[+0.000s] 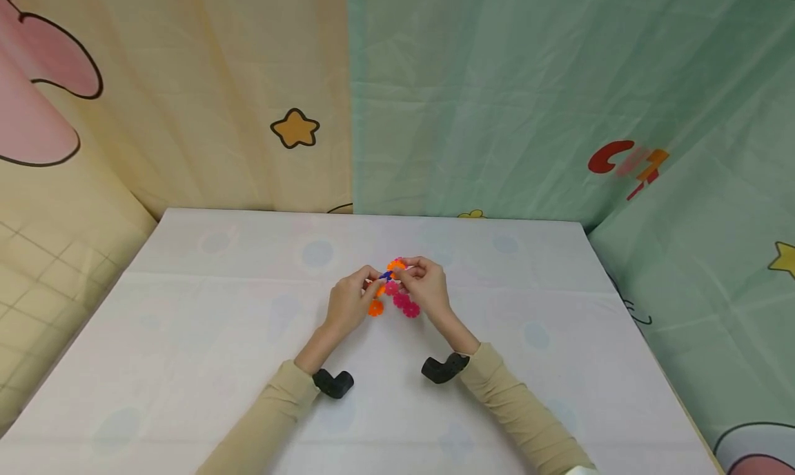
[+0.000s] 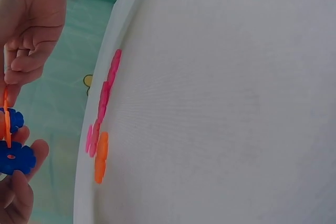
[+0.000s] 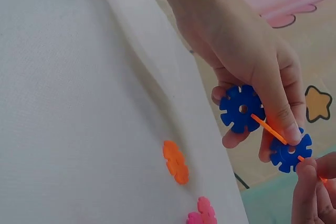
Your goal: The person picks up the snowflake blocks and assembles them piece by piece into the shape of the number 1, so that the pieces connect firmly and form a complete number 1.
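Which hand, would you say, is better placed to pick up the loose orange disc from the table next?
Probably the left hand: it is nearer the orange disc; the right hand is by the pink discs. Both hold the blue-and-orange cluster, though.

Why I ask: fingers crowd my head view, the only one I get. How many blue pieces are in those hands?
Observer: Two notched blue discs, both visible in the right wrist view.
Operator: Does anything run between them?
Observer: Yes, a thin orange piece, seen edge-on, spans from one to the other.
Operator: And the left thumb, where is it?
Observer: The left hand has its thumb over the edge of one disc.
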{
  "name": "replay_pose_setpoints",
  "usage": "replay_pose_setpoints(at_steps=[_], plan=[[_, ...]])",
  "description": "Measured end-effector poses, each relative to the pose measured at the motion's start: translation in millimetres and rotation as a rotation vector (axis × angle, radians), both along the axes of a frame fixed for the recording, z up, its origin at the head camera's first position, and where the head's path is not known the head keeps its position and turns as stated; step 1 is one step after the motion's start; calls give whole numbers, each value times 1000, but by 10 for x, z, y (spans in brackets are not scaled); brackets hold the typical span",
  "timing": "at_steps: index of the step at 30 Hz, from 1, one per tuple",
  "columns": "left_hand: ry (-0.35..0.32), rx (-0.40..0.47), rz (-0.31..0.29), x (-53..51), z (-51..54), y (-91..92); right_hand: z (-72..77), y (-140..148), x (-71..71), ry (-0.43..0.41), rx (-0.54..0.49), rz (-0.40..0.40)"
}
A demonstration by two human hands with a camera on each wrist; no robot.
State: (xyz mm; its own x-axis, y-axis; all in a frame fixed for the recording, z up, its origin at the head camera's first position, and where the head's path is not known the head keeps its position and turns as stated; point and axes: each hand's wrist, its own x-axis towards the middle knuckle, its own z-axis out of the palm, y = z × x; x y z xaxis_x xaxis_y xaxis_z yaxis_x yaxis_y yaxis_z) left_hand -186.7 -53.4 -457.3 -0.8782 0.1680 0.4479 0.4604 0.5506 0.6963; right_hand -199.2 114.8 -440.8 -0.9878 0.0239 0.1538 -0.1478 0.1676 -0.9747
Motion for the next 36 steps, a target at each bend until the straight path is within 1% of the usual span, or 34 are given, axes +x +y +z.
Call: replay_pose_setpoints(at_steps=[4, 9, 13, 20, 27, 32, 36], plan=[[-21, -20, 2, -9, 11, -35, -2, 24, -26, -27, 11, 19], [-28, -29, 0, -33, 0, -74, 14, 61, -41, -74, 34, 37], [-16, -47, -2, -39, 12, -84, 20, 69, -49, -100, 5, 41], [-11, -101, 21, -39, 13, -86, 4, 47, -51, -125, -29, 24], [42, -134, 27, -49, -11, -78, -1, 2, -32, -126, -54, 22], [83, -126, 40, -54, -30, -81, -4, -22, -30, -145, -61, 38], [91, -123, 53, -64, -49, -97, -20, -16, -38, -154, -61, 45]])
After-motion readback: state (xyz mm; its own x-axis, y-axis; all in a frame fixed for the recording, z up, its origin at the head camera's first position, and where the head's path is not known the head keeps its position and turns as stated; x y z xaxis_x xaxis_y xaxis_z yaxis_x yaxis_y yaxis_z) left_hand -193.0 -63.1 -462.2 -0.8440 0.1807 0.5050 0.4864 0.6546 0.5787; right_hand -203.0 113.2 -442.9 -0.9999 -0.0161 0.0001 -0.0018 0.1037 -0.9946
